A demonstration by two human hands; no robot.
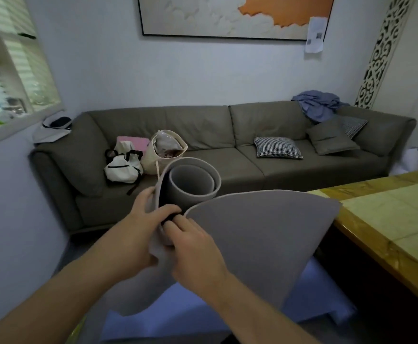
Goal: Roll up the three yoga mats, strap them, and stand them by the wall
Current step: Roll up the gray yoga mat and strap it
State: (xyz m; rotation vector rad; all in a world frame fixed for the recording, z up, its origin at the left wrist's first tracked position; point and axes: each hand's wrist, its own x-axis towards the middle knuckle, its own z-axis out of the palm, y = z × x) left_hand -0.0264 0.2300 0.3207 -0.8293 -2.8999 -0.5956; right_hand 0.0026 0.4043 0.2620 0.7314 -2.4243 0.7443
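Note:
A grey yoga mat (260, 239) is held up in front of me, partly rolled. Its loose coil (190, 184) stands open at the top, and a wide flap spreads down to the right. My left hand (141, 232) grips the left side of the roll, thumb over a dark band (169, 217) between my hands. My right hand (195, 249) pinches the mat at that band from the front. Whether the band is a strap I cannot tell. A blue mat (168, 316) lies flat on the floor below.
A grey sofa (227, 135) runs along the back wall with a white backpack (122, 165), a cream bag (164, 150), cushions and a blue cloth. A yellow-topped table (389, 219) juts in at the right. A window ledge lies to the left.

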